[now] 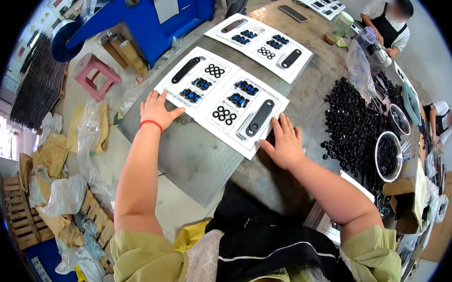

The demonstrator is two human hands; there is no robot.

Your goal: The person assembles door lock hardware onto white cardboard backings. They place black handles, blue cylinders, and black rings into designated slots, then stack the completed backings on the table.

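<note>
Left hand (pixel 156 113), right hand (pixel 288 147): both spread, at opposite edges of white parts card (pixel 217 94), lying between them atop desk (pixel 310 106). Step, apparently: positioning card; next move calls for even, two-handed guidance.

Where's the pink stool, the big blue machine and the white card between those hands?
Pink stool (pixel 85 65), head view: its seat.
Blue machine (pixel 154 35), head view: its blue panel.
White card (pixel 218 94), head view: bare middle strip.
</note>
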